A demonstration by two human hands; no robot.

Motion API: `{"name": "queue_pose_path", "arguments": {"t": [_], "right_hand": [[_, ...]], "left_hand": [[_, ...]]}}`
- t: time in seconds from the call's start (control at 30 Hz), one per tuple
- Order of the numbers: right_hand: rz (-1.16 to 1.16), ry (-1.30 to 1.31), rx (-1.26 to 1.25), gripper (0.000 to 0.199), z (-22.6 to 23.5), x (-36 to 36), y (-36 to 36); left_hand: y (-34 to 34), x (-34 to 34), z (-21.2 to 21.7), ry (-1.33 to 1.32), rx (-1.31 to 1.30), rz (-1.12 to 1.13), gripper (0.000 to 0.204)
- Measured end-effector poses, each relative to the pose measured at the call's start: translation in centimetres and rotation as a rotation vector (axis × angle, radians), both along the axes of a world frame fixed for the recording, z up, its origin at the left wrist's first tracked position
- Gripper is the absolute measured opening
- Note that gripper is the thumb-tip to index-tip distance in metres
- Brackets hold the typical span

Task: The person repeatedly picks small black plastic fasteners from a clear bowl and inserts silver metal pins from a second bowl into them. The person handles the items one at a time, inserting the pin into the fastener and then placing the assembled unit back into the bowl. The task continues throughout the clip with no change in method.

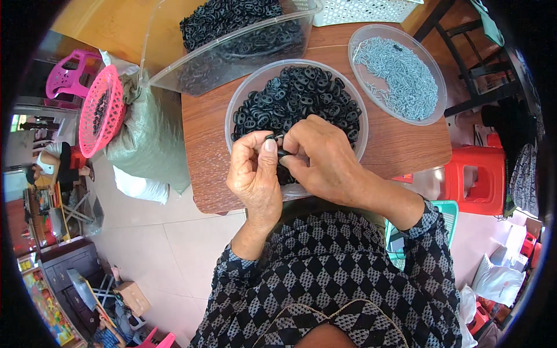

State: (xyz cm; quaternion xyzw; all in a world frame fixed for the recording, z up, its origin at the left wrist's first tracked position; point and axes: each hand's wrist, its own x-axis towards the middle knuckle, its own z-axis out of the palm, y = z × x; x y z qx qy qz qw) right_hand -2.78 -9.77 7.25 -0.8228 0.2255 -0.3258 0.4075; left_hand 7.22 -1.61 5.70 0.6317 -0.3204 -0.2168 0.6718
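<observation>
My left hand (pixel 255 180) and my right hand (pixel 325 159) meet over the near side of a round clear tub (pixel 362 116). The tub is heaped with small black plastic pieces (pixel 301 93), many with two holes. Between the thumb and fingers of my left hand is one such black piece (pixel 270 137). My right fingers are closed around a dark part (pixel 283 153) right beside it; fingers hide most of both. To the right lies a shallow round clear tray (pixel 366 93) of small silvery-blue screws (pixel 403 72).
A large clear bin (pixel 232 66) of black pieces stands at the back left, by a white perforated basket (pixel 365 11). Left of the wooden table (pixel 203 156), a pink basket (pixel 119 110) tops a green sack (pixel 154 139). A red stool (pixel 484 180) stands right. Other people sit far left.
</observation>
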Motion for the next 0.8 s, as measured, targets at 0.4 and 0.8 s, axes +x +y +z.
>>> {"name": "queue_pose_path", "arguments": {"t": [0.4, 0.8], "right_hand": [[-0.095, -0.165, 0.474, 0.01, 0.0, -0.7, 0.5], [-0.09, -0.39, 1.179, 0.014, -0.8, -0.6, -1.1]], "left_hand": [[-0.7, 0.6, 0.4, 0.408, -0.129, -0.024, 0.008], [-0.3, 0.1, 1.6, 0.298, -0.007, -0.047, 0.016]]}}
